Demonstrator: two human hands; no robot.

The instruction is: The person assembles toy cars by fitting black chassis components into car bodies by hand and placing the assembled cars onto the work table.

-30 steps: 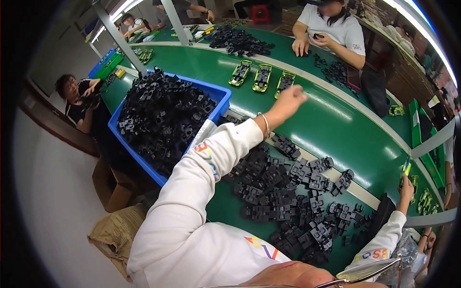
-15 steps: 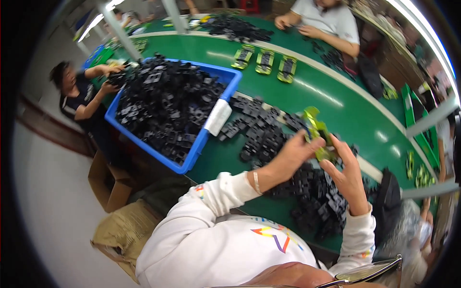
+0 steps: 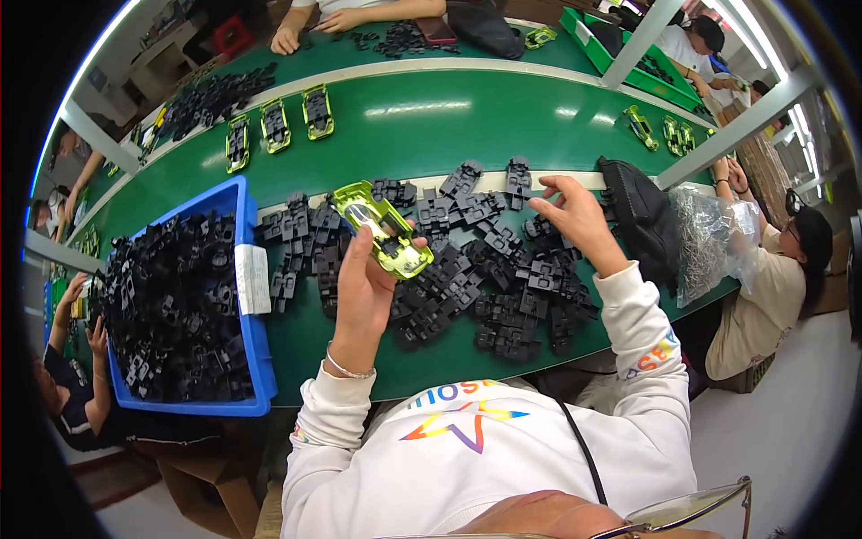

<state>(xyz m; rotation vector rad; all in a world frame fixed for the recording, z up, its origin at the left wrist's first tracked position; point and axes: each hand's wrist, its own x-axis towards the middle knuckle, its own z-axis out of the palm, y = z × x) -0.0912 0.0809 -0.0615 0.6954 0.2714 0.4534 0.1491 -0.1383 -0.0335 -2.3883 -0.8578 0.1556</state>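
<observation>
Left hand (image 3: 365, 283) pinches a glossy yellow-green car shell (image 3: 386, 232), elongated with rounded ends, between thumb and fingers, just left of frame centre. Right hand (image 3: 582, 220), right of centre, has thumb and fingers parted near blocky, dull black parts (image 3: 509, 316) heaped mid-frame. At left, a smooth blue bin (image 3: 259, 355) holds jagged black pieces (image 3: 175, 310); at right lies a crinkled clear bag (image 3: 705, 242).
</observation>
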